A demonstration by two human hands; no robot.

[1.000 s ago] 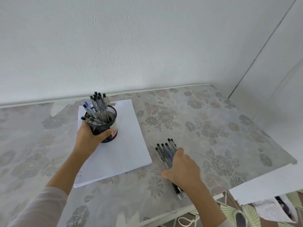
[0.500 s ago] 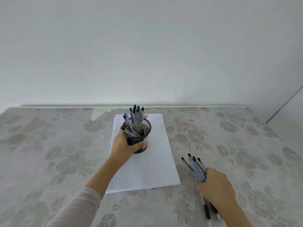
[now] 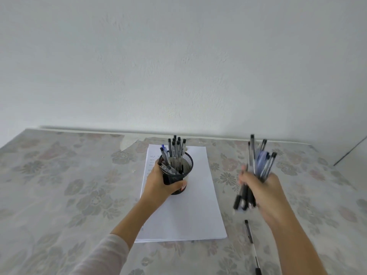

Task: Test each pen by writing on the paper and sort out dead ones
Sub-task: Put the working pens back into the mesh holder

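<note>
Black wire mesh sat at centre frame on my feed: the pen cup [image 3: 187,165] stood on the white paper [image 3: 184,215], packed with pens [image 3: 174,153], capped ends up. The left hand [image 3: 158,187] was wrapped round the cup's near side, thumb across its front. Right of centre, the right hand [image 3: 266,193] was clenched on a bundle of pens [image 3: 260,161] held upright above the desk [image 3: 59,185]; blur kept me from counting them. Below that hand, at lower right, a loose pen [image 3: 249,233] lay on the floral desk cover, just beside the paper's right edge. Faint handwriting [image 3: 152,161] marked the sheet's upper left. A pale sleeve [image 3: 103,257] covered the left forearm at the bottom.
</note>
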